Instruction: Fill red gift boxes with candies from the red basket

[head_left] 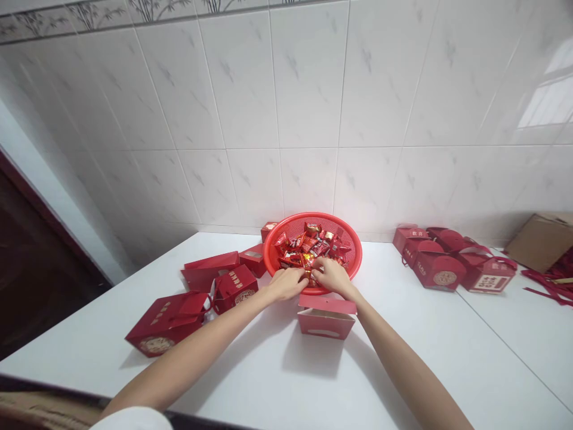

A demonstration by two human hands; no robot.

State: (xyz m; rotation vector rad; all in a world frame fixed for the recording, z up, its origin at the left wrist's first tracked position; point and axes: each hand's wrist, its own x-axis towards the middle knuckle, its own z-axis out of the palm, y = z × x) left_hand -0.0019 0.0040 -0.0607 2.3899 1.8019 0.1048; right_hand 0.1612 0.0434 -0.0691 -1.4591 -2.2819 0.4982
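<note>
A round red plastic basket [357, 254] holds many small wrapped candies [308, 243], mostly red with some gold. My left hand [287, 283] reaches over the basket's near rim, its fingers bent at the candies. From the right, my right hand [331, 275] reaches in beside it, fingertips close to those of the left. What either hand pinches, if anything, is too small to make out. Just in front of the basket, below my wrists, stands a red paper box [326, 325] with its top flaps apart.
Several red boxes [165, 322] lie at the left of the white table [242, 388]. More closed red boxes [439, 269] stand at the right, near a cardboard box [539, 242] and dark red ribbons [548, 286]. A tiled wall [308, 113] rises behind.
</note>
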